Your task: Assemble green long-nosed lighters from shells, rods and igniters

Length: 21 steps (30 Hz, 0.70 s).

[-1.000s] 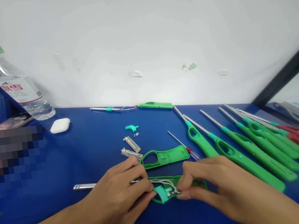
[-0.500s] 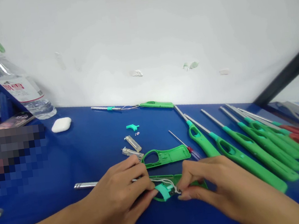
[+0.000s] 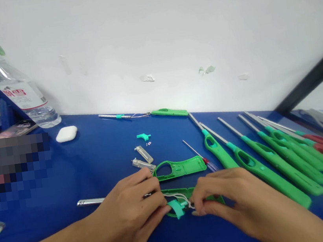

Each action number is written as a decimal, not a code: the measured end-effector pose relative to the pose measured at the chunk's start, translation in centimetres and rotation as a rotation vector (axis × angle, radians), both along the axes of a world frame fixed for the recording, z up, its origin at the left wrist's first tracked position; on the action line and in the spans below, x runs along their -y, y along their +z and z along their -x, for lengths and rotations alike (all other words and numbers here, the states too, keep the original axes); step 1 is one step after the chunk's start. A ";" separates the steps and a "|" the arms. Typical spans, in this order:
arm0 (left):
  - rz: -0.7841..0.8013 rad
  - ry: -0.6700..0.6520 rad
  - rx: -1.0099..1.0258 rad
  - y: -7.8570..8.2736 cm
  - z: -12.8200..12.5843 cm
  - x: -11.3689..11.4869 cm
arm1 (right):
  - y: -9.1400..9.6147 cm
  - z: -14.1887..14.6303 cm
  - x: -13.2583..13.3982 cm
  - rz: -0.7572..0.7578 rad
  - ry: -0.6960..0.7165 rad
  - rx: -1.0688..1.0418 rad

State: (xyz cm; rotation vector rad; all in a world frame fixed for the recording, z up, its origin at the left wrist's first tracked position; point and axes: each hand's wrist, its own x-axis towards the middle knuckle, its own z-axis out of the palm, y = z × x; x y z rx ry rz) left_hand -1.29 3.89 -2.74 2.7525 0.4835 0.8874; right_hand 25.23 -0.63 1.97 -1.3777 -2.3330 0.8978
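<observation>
An opened green lighter shell (image 3: pixel 213 198) lies on the blue table (image 3: pixel 101 160) between my two hands, with a teal trigger piece (image 3: pixel 176 208) and thin white wires (image 3: pixel 177 195) showing in the gap. My left hand (image 3: pixel 129 216) pinches the shell's left end, where a metal tube (image 3: pixel 90 202) sticks out to the left. Fingertips of my right hand (image 3: pixel 231 197) are closed on the small parts beside the trigger. Just behind lies the other green shell half (image 3: pixel 179 168).
Several whole green and red long-nosed lighters (image 3: pixel 262 163) lie in a row at the right. Small metal parts (image 3: pixel 142 159), a teal trigger (image 3: pixel 143 137), a thin screwdriver (image 3: pixel 197 154), a dismantled lighter (image 3: pixel 151 114), a white earbud case (image 3: pixel 66 134) and a water bottle (image 3: pixel 20 92) stand further back.
My right fingertips have crept slightly left toward the teal trigger. The left hand and the shell stay where they were.
</observation>
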 end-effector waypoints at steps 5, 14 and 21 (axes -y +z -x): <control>-0.013 0.007 -0.007 0.1 -0.1 0.0 | -0.1 0.0 0.0 -0.016 0.008 0.008; 0.000 -0.010 0.024 0.1 0.1 -0.2 | -0.3 0.2 0.1 -0.041 0.008 0.033; 0.028 0.016 0.053 -0.1 0.0 -0.5 | -0.5 0.1 0.1 -0.065 0.003 0.026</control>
